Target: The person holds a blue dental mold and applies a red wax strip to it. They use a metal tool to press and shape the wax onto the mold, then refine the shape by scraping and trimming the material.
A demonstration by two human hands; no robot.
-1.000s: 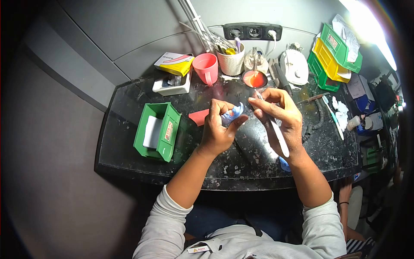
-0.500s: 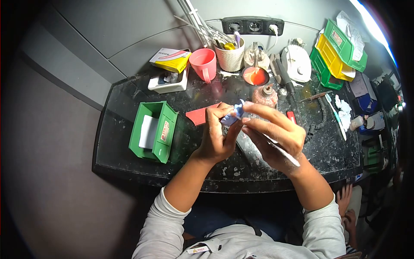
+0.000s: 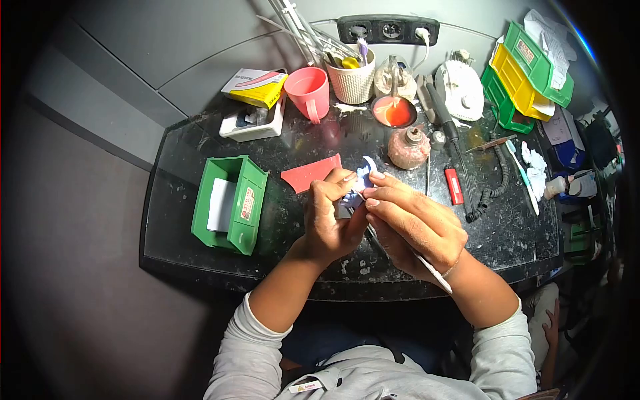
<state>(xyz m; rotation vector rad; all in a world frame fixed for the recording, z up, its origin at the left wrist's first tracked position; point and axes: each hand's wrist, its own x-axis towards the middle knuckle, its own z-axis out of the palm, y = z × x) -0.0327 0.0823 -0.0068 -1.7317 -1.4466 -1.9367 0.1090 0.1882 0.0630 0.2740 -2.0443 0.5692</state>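
My left hand (image 3: 328,217) is closed around a small pale-blue dental model (image 3: 360,185) with a jagged, tooth-like edge. My right hand (image 3: 423,227) pinches a slender white-handled tool (image 3: 437,275), whose handle sticks out below the palm toward the wrist. The right fingertips meet the model at its right side; the tool's working tip is hidden among the fingers. Just behind the left hand lies a pink wax sheet (image 3: 311,175). Past the right hand stands a round glass spirit burner (image 3: 409,150) with a metal neck.
On the left is a green bin (image 3: 257,213) holding white paper. A pink mug (image 3: 308,93), a white woven pot (image 3: 353,83) and a dish of red wax (image 3: 395,112) line the back. Rightward lie a red lighter (image 3: 454,186), a toothbrush (image 3: 523,177) and a corded handpiece (image 3: 443,113).
My right hand has come down, its fingers now closer together against the model, and the tool handle has dropped slightly. The burner shows more fully. Another person's hands at lower right have shifted.
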